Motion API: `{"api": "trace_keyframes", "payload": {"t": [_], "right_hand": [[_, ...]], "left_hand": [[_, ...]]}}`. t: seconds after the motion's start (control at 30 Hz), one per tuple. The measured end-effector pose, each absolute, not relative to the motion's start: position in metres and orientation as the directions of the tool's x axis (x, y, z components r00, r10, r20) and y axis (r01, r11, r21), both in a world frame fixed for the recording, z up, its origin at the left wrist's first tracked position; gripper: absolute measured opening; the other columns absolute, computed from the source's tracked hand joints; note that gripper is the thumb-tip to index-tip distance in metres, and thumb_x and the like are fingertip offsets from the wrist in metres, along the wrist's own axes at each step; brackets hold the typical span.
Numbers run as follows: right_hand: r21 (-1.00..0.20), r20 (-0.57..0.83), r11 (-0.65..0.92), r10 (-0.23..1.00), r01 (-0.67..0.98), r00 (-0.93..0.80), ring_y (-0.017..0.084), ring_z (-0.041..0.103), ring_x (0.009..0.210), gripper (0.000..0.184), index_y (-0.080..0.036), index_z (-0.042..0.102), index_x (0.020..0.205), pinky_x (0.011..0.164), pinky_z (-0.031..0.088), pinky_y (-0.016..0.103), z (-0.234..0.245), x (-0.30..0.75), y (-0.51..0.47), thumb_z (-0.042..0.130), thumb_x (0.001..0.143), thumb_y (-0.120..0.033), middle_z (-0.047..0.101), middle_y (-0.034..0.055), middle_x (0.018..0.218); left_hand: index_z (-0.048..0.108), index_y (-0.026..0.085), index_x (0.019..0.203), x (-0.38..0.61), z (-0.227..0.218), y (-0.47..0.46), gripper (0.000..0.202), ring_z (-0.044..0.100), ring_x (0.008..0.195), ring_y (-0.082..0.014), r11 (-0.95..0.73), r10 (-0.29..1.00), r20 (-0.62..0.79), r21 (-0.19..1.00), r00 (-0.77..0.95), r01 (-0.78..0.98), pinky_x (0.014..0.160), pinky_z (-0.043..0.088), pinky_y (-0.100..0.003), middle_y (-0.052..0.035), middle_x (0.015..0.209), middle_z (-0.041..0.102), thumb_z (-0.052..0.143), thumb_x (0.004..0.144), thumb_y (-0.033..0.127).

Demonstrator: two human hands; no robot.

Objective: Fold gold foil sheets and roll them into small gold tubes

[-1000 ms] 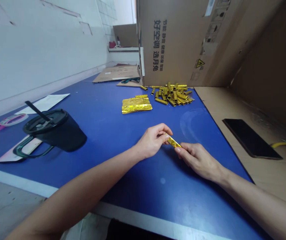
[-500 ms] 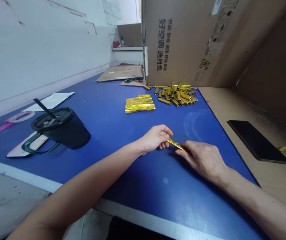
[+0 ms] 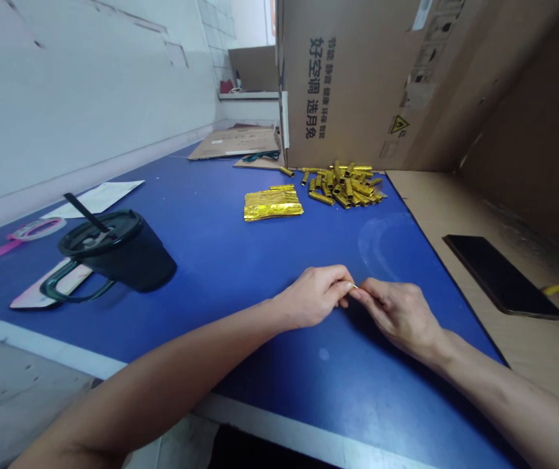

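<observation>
My left hand [image 3: 316, 296] and my right hand [image 3: 399, 312] meet fingertip to fingertip low over the blue table [image 3: 240, 247]. Both are closed in a pinch on a small gold foil piece [image 3: 355, 287], of which only a sliver shows between the fingers. Farther back lies a flat stack of gold foil sheets [image 3: 272, 202]. Behind it, against the cardboard box, sits a pile of several rolled gold foil pieces [image 3: 345, 184].
A dark cup with lid and straw [image 3: 116, 251] stands at the left over a card. A roll of tape [image 3: 35, 228] and a paper sheet [image 3: 96, 197] lie beyond it. A large cardboard box [image 3: 358, 78] stands behind; a black phone [image 3: 501, 275] rests on cardboard at right.
My hands have drawn together and a little nearer to me. The gold foil piece, plainly visible between them before, is now almost wholly covered by the fingertips.
</observation>
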State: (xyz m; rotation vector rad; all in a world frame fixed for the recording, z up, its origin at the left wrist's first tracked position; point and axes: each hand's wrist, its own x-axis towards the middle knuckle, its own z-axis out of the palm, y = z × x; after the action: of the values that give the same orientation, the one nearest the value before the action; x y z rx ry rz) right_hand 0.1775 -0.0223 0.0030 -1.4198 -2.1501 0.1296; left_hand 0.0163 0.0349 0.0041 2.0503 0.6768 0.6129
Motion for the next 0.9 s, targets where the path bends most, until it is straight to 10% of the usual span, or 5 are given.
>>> {"api": "trace_keyframes", "payload": {"t": [0.2, 0.5, 0.73, 0.9], "right_hand": [[-0.424, 0.409, 0.376, 0.891, 0.824, -0.196, 0.008, 0.032, 0.038, 0.039, -0.02, 0.041, 0.054, 0.042, 0.026, 0.021, 0.003, 0.18, -0.02, 0.033, 0.087, -0.039, 0.032, -0.0056, 0.043], [-0.058, 0.498, 0.358, 0.82, 0.932, -0.284, 0.011, 0.044, 0.042, 0.042, -0.019, 0.049, 0.055, 0.046, 0.027, 0.024, 0.002, 0.184, -0.02, 0.033, 0.088, -0.041, 0.05, 0.0002, 0.047], [-0.674, 0.182, 0.249, 0.968, 0.695, -0.17, 0.01, 0.043, 0.047, 0.039, -0.019, 0.048, 0.063, 0.046, 0.033, 0.021, 0.007, 0.178, -0.019, 0.03, 0.087, -0.044, 0.047, -0.0026, 0.052], [-0.708, 0.173, 0.215, 0.976, 0.673, -0.13, 0.009, 0.034, 0.042, 0.036, -0.019, 0.046, 0.061, 0.041, 0.028, 0.021, 0.001, 0.179, -0.017, 0.035, 0.085, -0.044, 0.038, -0.0052, 0.047]], "left_hand": [[0.051, 0.015, 0.071, 0.012, 0.01, 0.049, 0.016, 0.046, 0.053, -0.0072, -0.494, 0.736, 0.282, 0.845, 0.615, 0.205, 0.052, 0.035, -0.019, 0.0036, 0.058, 0.053, 0.041, 0.082, 0.019], [0.049, 0.013, 0.073, 0.013, 0.01, 0.057, 0.021, 0.045, 0.043, -0.0065, -0.161, 0.755, 0.082, 0.985, 0.651, 0.062, 0.045, 0.036, -0.018, 0.0018, 0.053, 0.053, 0.041, 0.083, 0.029], [0.051, 0.013, 0.085, 0.015, 0.009, 0.059, 0.013, 0.048, 0.052, -0.0051, -0.202, 0.821, 0.176, 0.979, 0.543, -0.012, 0.051, 0.041, -0.017, 0.0029, 0.063, 0.053, 0.044, 0.076, 0.008], [0.051, 0.013, 0.083, 0.016, 0.007, 0.055, 0.008, 0.051, 0.053, -0.0067, -0.191, 0.791, 0.155, 0.982, 0.592, -0.002, 0.05, 0.042, -0.018, 0.001, 0.063, 0.056, 0.05, 0.076, 0.015]]}}
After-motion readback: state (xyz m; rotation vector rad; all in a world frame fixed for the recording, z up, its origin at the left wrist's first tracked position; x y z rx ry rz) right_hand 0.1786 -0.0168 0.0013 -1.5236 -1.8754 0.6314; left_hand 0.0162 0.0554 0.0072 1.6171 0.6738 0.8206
